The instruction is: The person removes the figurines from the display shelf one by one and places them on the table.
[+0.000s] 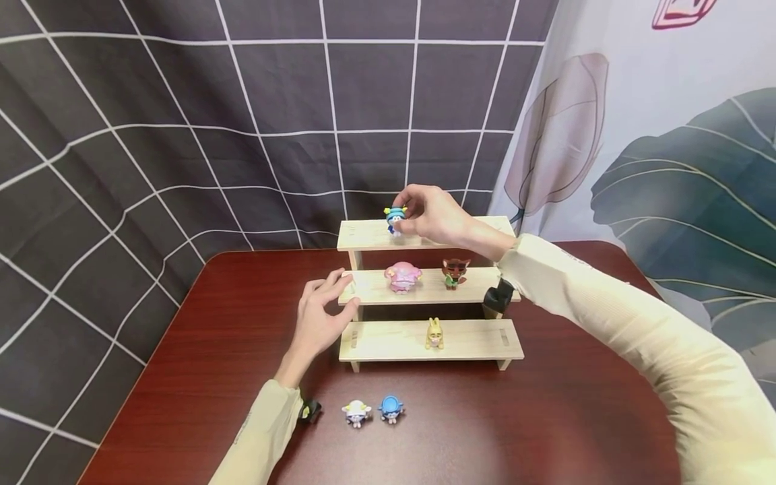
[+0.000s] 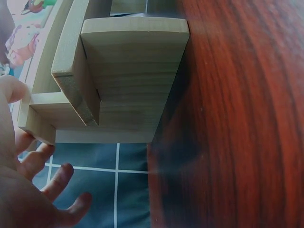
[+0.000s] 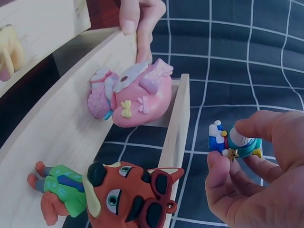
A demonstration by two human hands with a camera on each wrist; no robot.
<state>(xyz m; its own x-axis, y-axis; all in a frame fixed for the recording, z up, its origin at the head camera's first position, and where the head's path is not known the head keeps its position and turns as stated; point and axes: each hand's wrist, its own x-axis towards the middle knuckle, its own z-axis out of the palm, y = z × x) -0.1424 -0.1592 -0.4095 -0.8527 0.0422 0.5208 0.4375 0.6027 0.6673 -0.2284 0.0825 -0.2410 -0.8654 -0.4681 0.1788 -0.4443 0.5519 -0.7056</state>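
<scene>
Dark grey cloth (image 1: 279, 81) with thin white grid lines hangs in soft folds behind your glossy reddish-brown table (image 1: 182, 377), and one pale curtain (image 1: 636, 74) with leaf prints hangs at the right. From the head view you have one three-tier wooden shelf (image 1: 388, 340), its boards pale, flat and straight-edged, and six small figurines in all. Your right hand (image 1: 439, 214) pinches one, the teal-hatted figurine (image 1: 395, 221), over the top tier. Two are on the middle tier, a rounded pink figurine (image 1: 403, 277) and a brown fox figurine (image 1: 455, 275); one yellow long-eared figurine (image 1: 434, 335) is on the bottom tier. Two more, a white-capped figurine (image 1: 356, 413) and a blue figurine (image 1: 391, 408), stand side by side on the table. Your left hand (image 1: 318, 313) is at the middle tier's left end. The left wrist view shows its thumb and nearest fingers about the board's squared end, the others loosely bent and spread. In the right wrist view, your right thumb and fingers are closed to the smooth little figure's width, its feet apart from the wood; the fox wears dark sunglasses, and the pink one has two small bows on its side.
</scene>
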